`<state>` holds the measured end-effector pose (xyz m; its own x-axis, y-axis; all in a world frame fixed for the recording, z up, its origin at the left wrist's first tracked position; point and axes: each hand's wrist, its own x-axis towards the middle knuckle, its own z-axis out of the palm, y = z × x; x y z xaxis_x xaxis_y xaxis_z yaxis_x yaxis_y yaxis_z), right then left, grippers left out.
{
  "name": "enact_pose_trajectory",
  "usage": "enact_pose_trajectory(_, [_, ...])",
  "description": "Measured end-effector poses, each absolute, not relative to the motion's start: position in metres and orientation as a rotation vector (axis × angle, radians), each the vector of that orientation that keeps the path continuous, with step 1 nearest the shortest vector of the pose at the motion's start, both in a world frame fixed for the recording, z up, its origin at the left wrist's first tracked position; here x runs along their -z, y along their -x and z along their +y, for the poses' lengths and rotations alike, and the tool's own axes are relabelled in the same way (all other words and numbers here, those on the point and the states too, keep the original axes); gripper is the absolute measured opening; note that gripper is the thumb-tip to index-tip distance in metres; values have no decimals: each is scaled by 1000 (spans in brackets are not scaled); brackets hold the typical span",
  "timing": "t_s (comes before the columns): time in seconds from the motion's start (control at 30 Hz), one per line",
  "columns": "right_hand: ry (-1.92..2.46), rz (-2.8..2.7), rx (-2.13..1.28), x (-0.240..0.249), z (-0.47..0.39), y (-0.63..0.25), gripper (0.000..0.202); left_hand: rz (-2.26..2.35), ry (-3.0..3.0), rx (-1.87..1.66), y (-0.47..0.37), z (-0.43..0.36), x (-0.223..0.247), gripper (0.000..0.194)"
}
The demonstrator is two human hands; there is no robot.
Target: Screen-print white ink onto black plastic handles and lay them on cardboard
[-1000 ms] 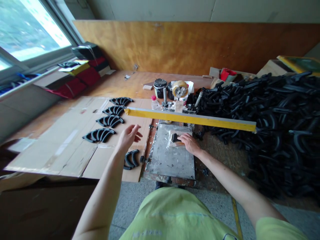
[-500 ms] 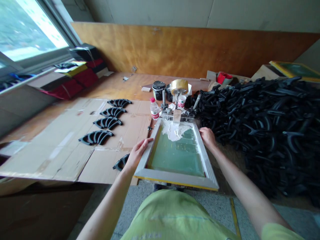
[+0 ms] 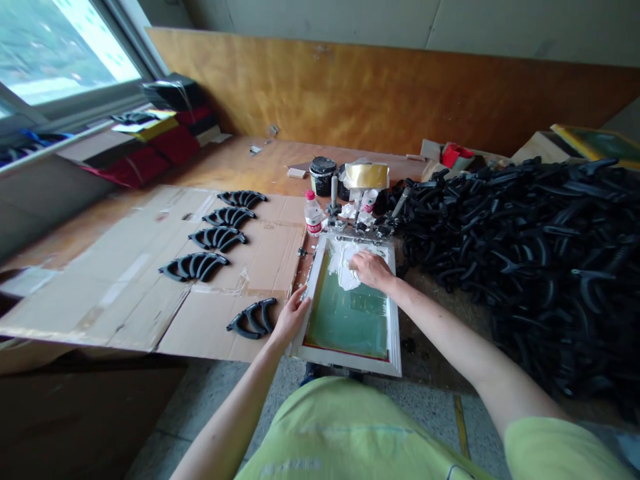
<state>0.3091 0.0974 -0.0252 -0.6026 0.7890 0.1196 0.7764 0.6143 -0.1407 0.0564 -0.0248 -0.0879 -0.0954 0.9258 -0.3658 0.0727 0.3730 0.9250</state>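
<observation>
Wooden workbench (image 3: pixel 270 155) against a grey wall (image 3: pixel 330 17): a green screen (image 3: pixel 345 323) in a pale frame (image 3: pixel 345 361) lies flat at near center, white paste (image 3: pixel 339 257) at its far end. One worker's left hand (image 3: pixel 294 313) touches the frame's left edge, whether clamped cannot be told; the right hand (image 3: pixel 374 271) bends over the paste, its grip hidden. Black curved parts (image 3: pixel 194 267) line cardboard (image 3: pixel 125 293) at left; a dark heap (image 3: pixel 530 233) fills the right.

Head-worn view, facing forward and down
</observation>
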Motion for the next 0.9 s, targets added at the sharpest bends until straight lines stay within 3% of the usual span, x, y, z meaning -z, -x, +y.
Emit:
enact_pose_trajectory(0.13, [964, -2816, -251, 15, 78, -327, 16, 1498, -940, -937, -58, -26, 87, 73])
enact_pose_trajectory(0.27, [1081, -2725, -235, 10, 84, -323, 9, 1498, -921, -951, -59, -27, 79, 71])
enact_pose_trajectory(0.5, [896, -2636, -192, 35, 57, -325, 22, 1455, -824, -976, -61, -28, 69, 77])
enact_pose_trajectory(0.6, [1015, -2569, -237, 22, 73, -323, 18, 1438, -805, -957, -59, -28, 58, 79])
enact_pose_trajectory(0.77, [1430, -2377, -134, -19, 132, -317, 56, 1329, -845, -923, -49, -24, 8, 70])
enact_pose_trajectory(0.9, [1642, -2104, -106, -25, 154, -364, 38, 1256, -842, -1103, -54, -4, -40, 55])
